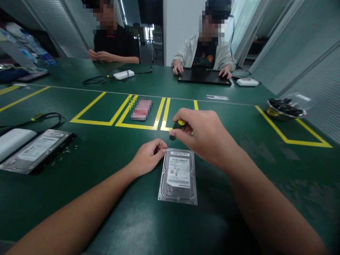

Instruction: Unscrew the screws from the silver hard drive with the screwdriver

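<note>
A silver hard drive (180, 194) lies flat on the green table with its printed label facing up. My right hand (204, 136) is closed round the black and yellow handle of a screwdriver (172, 137). Its thin shaft slants down to the drive's far left corner. At that same corner my left hand (150, 156) has its thumb and fingers pinched together beside the screwdriver tip. What lies between those fingertips, if anything, is too small to make out. The screw under the tip is hidden.
On the left lie a second hard drive (39, 147), a white power box (14, 141) and small scattered screws (69, 148). A bowl of dark parts (287, 109) stands at right. Yellow tape (138, 126) marks the table. Across it, two people sit, one touching a black panel (204, 76).
</note>
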`<state>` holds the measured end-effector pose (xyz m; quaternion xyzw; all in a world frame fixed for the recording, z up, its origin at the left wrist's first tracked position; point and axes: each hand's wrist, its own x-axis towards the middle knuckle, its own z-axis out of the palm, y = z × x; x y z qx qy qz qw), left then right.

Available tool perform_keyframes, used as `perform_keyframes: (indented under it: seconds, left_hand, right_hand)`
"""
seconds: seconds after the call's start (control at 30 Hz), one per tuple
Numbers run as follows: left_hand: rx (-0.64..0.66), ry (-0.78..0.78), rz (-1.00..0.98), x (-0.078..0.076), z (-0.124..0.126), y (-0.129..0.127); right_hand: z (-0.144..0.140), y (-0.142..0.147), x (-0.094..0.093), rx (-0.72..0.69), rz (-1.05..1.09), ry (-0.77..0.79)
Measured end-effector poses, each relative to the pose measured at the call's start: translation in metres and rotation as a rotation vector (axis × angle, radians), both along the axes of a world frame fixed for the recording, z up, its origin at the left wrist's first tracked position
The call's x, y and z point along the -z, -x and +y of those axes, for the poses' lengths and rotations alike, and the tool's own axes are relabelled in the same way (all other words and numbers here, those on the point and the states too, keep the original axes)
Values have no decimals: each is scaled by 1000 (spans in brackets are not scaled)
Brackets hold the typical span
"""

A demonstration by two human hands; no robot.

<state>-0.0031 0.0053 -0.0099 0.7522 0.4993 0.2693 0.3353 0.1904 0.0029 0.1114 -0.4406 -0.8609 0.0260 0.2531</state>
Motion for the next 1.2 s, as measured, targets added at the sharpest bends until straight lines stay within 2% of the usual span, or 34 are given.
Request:
perform_keyframes:
  seconds: [0.37, 0.53, 0.63, 0.83, 1.03, 1.2]
  left_hand:
    - [12, -2, -8, 3, 0, 1]
    - [11, -5, -11, 2, 0, 0]
    - [5, -14, -16, 2, 0, 0]
    - [8, -14, -27, 3, 1, 0]
    - [1, -8, -16, 3, 0, 1]
    - [4, -16, -14, 4, 1, 1]
  right_hand:
    - [-3, 4, 0, 106, -119, -49]
    - [-5, 9, 4, 140, -184, -15]
    - [-6, 8, 5, 98, -137, 21]
    - [2, 3, 9, -107, -6, 13]
    - [8, 6, 16, 4, 64, -53]
    - [6, 8, 16, -103, 64, 42]
